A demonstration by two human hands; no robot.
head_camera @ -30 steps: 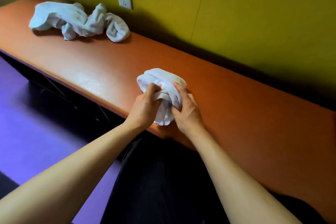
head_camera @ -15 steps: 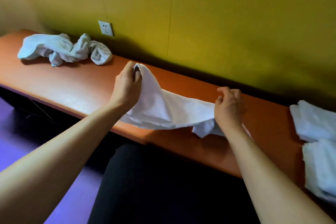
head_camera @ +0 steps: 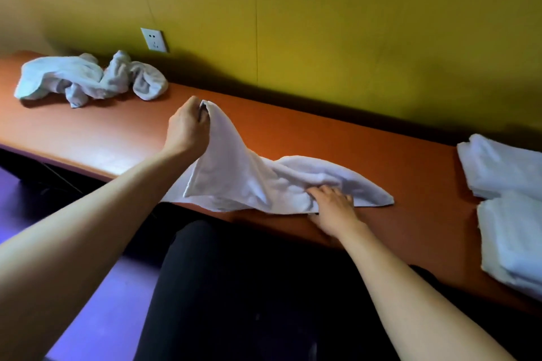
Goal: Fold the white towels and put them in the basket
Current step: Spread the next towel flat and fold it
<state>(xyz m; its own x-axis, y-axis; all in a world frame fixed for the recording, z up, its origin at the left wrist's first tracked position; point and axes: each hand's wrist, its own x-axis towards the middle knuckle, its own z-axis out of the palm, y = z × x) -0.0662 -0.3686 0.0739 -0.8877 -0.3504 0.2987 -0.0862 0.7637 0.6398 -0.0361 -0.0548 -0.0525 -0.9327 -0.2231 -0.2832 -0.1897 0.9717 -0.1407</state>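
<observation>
At the far left of the orange-brown counter (head_camera: 88,138) you have a crumpled heap of white towels (head_camera: 88,78) lying unfolded against the back, and just above its right end a white wall socket (head_camera: 154,39) sits in the yellow-green wall (head_camera: 352,23). Moving right, your left hand (head_camera: 187,127) is raised off the counter with its fingers curled round one corner of the white towel (head_camera: 243,179) you are working on, pinching that corner at the top so the cloth rises to a peak there. From the peak the towel slopes down and to the right; its near edge hangs slightly over the front edge of the counter, and the rest lies rumpled on the surface, tapering to a point at its right end. Your right hand (head_camera: 333,205) lies on the lower right part of this towel, palm down, fingers stretched out fairly straight and pressing the cloth against the counter near the front edge, not curled round it. Below the counter between your forearms you see dark clothing (head_camera: 234,287) over your lap, with a purple floor (head_camera: 96,302) to the left of it. At the far right, well apart from the working towel, two stacks of folded towels (head_camera: 510,199) rest on the counter, one behind the other, both cut off by the picture's edge
</observation>
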